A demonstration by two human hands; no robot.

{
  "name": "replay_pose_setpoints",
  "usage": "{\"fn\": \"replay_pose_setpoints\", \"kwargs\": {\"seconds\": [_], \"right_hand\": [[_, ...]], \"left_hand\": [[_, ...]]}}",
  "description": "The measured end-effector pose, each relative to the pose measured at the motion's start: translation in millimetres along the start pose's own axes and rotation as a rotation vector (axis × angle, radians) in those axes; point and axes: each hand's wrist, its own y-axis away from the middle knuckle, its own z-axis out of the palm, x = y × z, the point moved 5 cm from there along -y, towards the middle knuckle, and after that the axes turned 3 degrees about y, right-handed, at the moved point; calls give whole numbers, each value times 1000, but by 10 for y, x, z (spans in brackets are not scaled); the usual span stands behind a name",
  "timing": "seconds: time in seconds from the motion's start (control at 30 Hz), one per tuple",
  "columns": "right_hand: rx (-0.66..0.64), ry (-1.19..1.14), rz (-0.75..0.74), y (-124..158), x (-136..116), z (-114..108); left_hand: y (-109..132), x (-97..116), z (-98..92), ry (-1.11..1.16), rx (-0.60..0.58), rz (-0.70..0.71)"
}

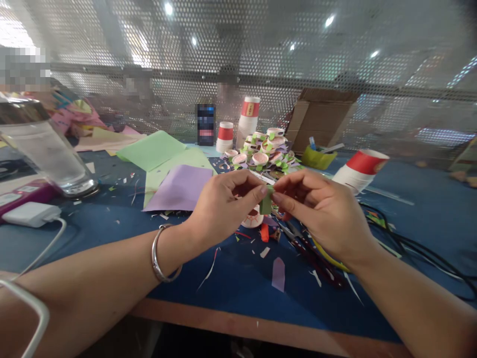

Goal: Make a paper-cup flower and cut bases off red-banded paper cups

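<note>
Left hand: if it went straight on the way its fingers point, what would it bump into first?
Probably the right hand, facing it just beyond the small green paper that the left hand pinches, though depth is hard to judge from this one view.

**Moderate light, with softness and stretch toward the edges**

Small bright lights are scattered across the perforated metal panel (261,52), and glare is blown out at upper left. The blue tabletop (122,268) is moderately lit; deep shadow is left below its front edge. Highlights are caught on the glass tumbler (55,154) and silver bangle (154,258). Slight softness is seen on the green paper strip (266,205) between the left hand (223,206) and right hand (322,206). The outer areas are stretched and blurred, and the smartphone (206,124) is pixelated.
</note>
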Motion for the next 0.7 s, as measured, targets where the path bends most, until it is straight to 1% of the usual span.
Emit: {"fn": "replay_pose_setpoints", "kwargs": {"seconds": [0.2,0.33,0.53,0.7], "right_hand": [[-4,1,9,6,-37,1],[-27,0,13,13,-68,4],[-38,3,20,16,-84,6],[-39,-7,41,19,-41,-11]], "left_hand": [[2,-10,23,46,-11,-31],[9,-38,33,98,-24,-117],[6,-70,14,187,9,-227],[-7,-89,0,148,-4,-198]]}}
